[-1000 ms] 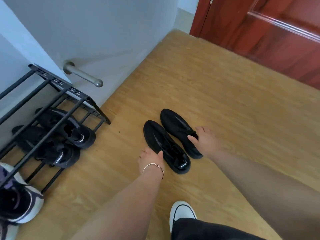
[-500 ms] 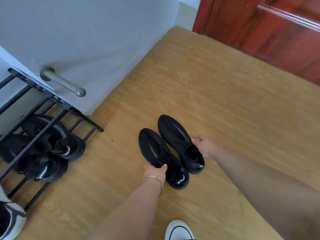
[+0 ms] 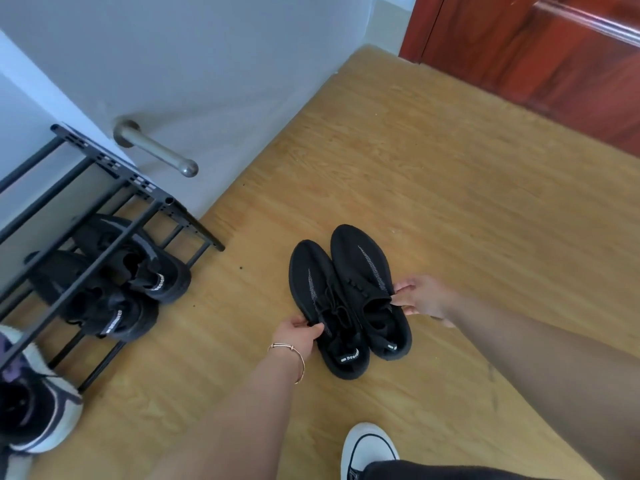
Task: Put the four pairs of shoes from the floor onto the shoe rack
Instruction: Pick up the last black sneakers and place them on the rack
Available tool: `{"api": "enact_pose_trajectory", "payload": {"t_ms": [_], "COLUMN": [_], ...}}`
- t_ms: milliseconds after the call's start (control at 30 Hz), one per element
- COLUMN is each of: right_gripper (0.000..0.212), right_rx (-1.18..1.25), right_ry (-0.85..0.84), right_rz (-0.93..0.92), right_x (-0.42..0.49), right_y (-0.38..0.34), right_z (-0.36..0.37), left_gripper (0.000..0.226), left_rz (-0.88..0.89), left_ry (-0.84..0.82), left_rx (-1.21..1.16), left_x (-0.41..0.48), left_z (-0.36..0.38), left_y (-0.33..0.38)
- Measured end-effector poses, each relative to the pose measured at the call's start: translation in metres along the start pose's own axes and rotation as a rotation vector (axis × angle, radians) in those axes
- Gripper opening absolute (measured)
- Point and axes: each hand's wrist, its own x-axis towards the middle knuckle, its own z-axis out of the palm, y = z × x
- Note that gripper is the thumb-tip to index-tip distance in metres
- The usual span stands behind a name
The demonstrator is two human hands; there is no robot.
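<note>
Two black knit shoes lie side by side on the wooden floor, toes pointing away from me. My left hand (image 3: 300,333) pinches the collar of the left black shoe (image 3: 317,292). My right hand (image 3: 420,296) pinches the outer collar edge of the right black shoe (image 3: 363,261). The black metal shoe rack (image 3: 104,216) stands at the left against the wall. On its lower shelf sits another black pair (image 3: 114,282). A white and purple sneaker (image 3: 38,410) rests at the rack's near end.
A white door with a metal lever handle (image 3: 156,150) hangs just above the rack's far end. A red-brown wooden door (image 3: 536,57) closes off the far right. My own white shoe (image 3: 367,448) stands on the floor near the bottom edge.
Both hands went from hovering at the shoes' sides to pinching their collars. The two shoes now sit closer together, and the view has shifted slightly.
</note>
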Motion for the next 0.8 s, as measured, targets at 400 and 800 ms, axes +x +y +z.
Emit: {"api": "enact_pose_trajectory", "payload": {"t_ms": [400, 800], "right_gripper": [0.03, 0.027], "right_rx": [0.173, 0.025], "right_ry": [-0.122, -0.199], "right_rz": [-0.165, -0.385], "right_x": [-0.065, -0.125], "right_y": [-0.037, -0.148], "right_z": [0.055, 0.134], "left_gripper": [0.043, 0.035], "left_rz": [0.123, 0.294], "left_ry": [-0.014, 0.03], "left_rx": [-0.237, -0.327], "left_x": [-0.066, -0.141], "left_z": [-0.098, -0.218], "left_y": [0.001, 0.024]}}
